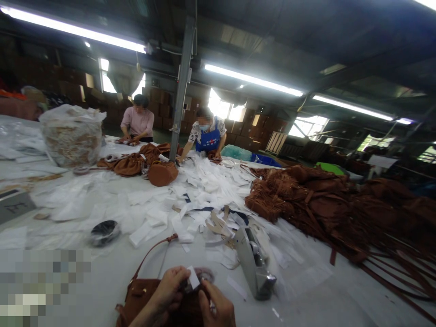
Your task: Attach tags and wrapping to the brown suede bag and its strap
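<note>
At the bottom of the head view, my left hand [168, 290] pinches a small white paper slip [193, 278] between thumb and fingers. My right hand [218, 305] is just to its right, thumb and fingertips drawn together; what they grip is too small to make out. Both hands are above a brown handbag [141, 289] with a thin strap [153, 248] looping up onto the table. A blurred, clear-wrapped item [206, 274] shows behind the slip. To the right of my hands stands a grey tape dispenser [255, 265].
White paper scraps [207, 177] cover much of the table. Brown fringed bags [306, 195] are heaped at right, more brown bags [163, 173] at centre-left. A black roll in plastic [105, 232] and a large plastic-wrapped bundle [73, 136] lie left. Two people [208, 136] work across the table, near a post [183, 86].
</note>
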Available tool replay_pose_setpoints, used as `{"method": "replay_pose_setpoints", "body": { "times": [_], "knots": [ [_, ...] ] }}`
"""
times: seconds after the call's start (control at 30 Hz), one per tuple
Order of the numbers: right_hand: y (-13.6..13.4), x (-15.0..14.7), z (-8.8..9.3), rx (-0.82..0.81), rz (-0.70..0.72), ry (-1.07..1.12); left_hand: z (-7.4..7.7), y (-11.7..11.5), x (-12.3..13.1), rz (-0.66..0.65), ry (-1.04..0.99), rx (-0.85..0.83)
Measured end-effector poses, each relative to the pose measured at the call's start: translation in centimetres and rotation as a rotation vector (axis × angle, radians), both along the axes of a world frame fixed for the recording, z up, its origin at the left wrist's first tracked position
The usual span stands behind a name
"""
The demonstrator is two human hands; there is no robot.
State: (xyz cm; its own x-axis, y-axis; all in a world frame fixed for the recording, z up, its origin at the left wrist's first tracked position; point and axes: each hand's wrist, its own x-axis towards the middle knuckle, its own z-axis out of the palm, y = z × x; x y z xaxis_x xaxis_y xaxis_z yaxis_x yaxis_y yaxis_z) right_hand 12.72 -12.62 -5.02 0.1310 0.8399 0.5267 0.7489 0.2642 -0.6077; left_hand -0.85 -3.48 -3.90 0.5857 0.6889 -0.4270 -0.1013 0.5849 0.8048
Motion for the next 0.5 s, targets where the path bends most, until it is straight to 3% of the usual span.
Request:
{"method": "replay_pose_setpoints", "body": {
  "times": [0.07,0.2,0.37,0.5],
  "knots": [
    [0.1,-0.2,1.0,-0.217,-0.083,0.217,-0.3,0.0,0.3,0.033,0.005,0.038],
    [1.3,-0.8,2.0,-0.496,0.012,0.572,-0.6,-0.5,1.0,0.115,-0.019,0.119],
    [2.7,-1.5,0.9,-0.563,0.075,0.815,-1.2,-0.7,1.3,0.195,-0.081,0.145],
    [2.7,-1.8,0.1,-0.529,0.036,0.707,-2.1,-1.0,1.7,0.270,-0.099,0.112]
  ]
}}
